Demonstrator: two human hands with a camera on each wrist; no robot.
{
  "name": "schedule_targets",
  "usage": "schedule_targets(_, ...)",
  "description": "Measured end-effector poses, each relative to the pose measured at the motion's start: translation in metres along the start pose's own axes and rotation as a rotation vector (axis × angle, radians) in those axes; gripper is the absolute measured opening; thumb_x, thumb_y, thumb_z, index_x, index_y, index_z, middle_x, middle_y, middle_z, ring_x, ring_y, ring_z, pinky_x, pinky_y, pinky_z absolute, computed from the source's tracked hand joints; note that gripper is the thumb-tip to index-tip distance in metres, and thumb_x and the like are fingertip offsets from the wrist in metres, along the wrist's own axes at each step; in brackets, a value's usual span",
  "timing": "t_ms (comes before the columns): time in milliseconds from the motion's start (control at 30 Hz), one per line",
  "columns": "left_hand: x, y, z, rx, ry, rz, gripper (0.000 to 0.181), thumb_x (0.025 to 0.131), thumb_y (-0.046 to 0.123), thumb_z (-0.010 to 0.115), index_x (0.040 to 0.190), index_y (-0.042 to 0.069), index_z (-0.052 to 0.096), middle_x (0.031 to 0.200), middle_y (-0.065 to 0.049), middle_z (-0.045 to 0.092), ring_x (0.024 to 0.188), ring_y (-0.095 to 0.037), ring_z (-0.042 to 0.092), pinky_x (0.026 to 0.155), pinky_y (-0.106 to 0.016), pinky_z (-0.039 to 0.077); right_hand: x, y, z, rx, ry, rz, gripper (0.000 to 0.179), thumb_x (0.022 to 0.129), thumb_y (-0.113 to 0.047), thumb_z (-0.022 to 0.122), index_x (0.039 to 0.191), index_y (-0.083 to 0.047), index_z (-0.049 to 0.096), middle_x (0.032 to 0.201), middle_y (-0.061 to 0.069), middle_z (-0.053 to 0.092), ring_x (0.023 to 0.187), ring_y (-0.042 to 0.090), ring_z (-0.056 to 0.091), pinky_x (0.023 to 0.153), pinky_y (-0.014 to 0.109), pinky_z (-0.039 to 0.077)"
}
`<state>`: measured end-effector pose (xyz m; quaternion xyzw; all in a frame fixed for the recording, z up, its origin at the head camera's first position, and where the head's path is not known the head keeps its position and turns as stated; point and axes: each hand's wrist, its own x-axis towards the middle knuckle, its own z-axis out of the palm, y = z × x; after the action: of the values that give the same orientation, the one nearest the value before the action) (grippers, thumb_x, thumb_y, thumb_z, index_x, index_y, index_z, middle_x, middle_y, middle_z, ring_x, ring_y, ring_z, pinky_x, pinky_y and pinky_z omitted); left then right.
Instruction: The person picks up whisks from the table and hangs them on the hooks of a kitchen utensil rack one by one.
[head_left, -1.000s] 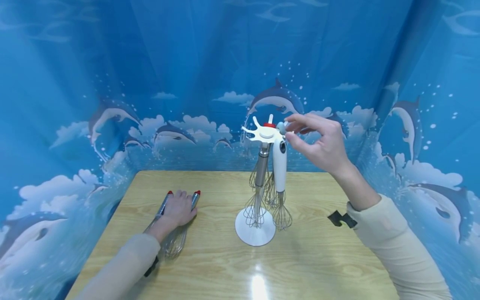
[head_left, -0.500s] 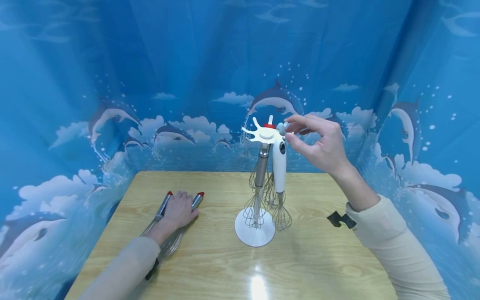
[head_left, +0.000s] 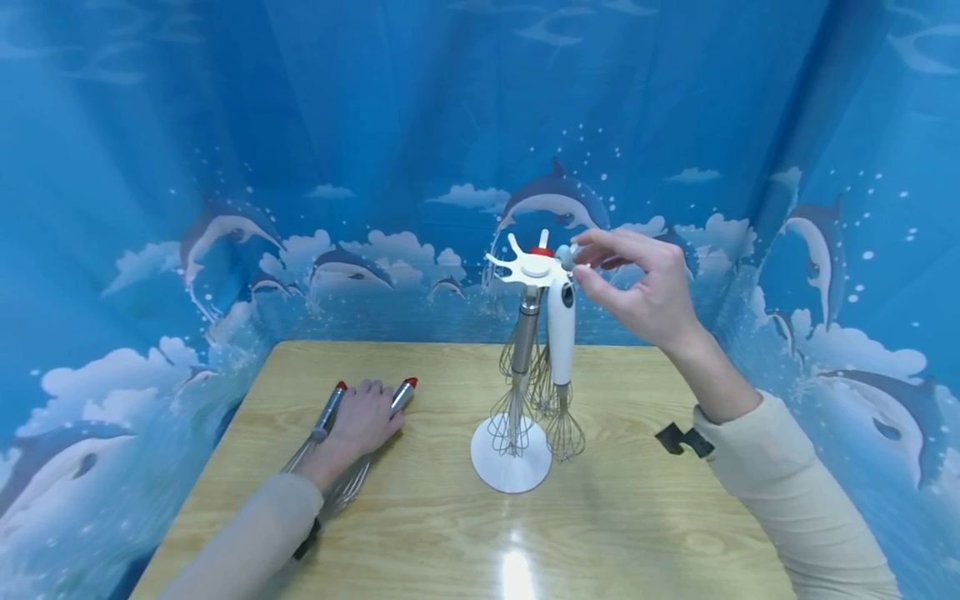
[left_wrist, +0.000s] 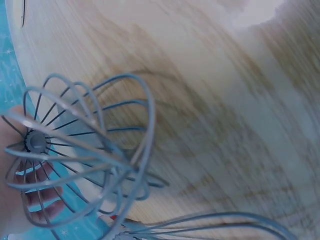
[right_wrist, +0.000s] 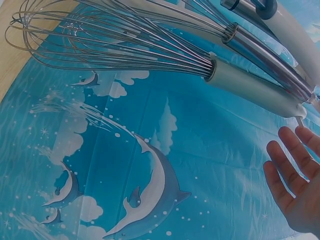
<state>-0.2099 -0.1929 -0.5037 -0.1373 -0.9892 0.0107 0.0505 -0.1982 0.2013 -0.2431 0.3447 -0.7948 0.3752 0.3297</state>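
Note:
My left hand point(head_left: 366, 421) grips the steel handle of a balloon whisk point(head_left: 403, 397), whose red-tipped end slants to the right. Its wire loops fill the left of the left wrist view, with fingers showing behind its hub point(left_wrist: 36, 141). A similar red-tipped whisk point(head_left: 327, 414) lies left of that hand. Near the top of a white rotating stand point(head_left: 517, 268), my right hand point(head_left: 645, 283) has thumb and fingers apart. In the right wrist view its fingertips reach the end of a hanging whisk with a pale handle point(right_wrist: 255, 87); whether they touch is unclear.
Also hanging on the stand are a white-handled whisk point(head_left: 560, 333) and a grey-handled whisk point(head_left: 523, 342). The stand's round white base point(head_left: 510, 479) rests on the wooden table point(head_left: 615, 517). A dolphin-print curtain point(head_left: 420, 167) surrounds the table.
My left hand has shifted slightly right, and the handle end of its whisk has moved right, away from the other whisk. The right hand and stand look unchanged.

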Motion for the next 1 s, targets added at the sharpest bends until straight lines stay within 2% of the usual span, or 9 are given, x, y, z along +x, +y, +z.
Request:
schedule_targets(300,0.0,0.006,0.0,0.014,0.039,0.018,0.043,0.098,0.04,0.064,0.113,-0.001,0.067,0.108,-0.02,0.068,0.101,-0.035,0.063,0.084,-0.054,0.056,0.0,0.0,0.0,0.004,0.003,0.003,0.034,0.088,-0.015,0.075,0.119,-0.002,0.077,0.099,0.019,0.08,0.093,-0.016,0.063,0.078,0.011,0.052)
schedule_targets(533,0.0,0.011,-0.005,0.002,0.045,0.012,0.04,0.097,0.04,0.064,0.11,0.002,0.068,0.105,-0.017,0.067,0.099,-0.034,0.062,0.083,-0.054,0.055,0.0,0.0,0.0,-0.001,0.006,-0.002,0.035,0.088,-0.016,0.075,0.119,-0.001,0.077,0.098,0.019,0.08,0.093,-0.016,0.062,0.078,0.01,0.051)
schedule_targets(767,0.0,0.015,-0.006,-0.002,0.057,0.021,0.034,0.097,0.039,0.064,0.101,0.005,0.066,0.098,-0.014,0.064,0.089,-0.03,0.058,0.076,-0.049,0.054,0.0,0.0,0.001,-0.005,0.006,-0.004,0.035,0.088,-0.017,0.075,0.119,-0.002,0.077,0.098,0.019,0.08,0.093,-0.016,0.062,0.078,0.011,0.052)
schedule_targets(1000,0.0,0.025,-0.009,-0.03,0.09,0.047,0.029,0.097,0.037,0.066,0.1,0.008,0.067,0.1,-0.014,0.066,0.095,-0.031,0.062,0.083,-0.051,0.057,-0.001,0.0,0.001,-0.008,0.007,0.006,0.035,0.088,-0.017,0.075,0.12,-0.002,0.077,0.098,0.019,0.08,0.093,-0.017,0.062,0.078,0.011,0.052)
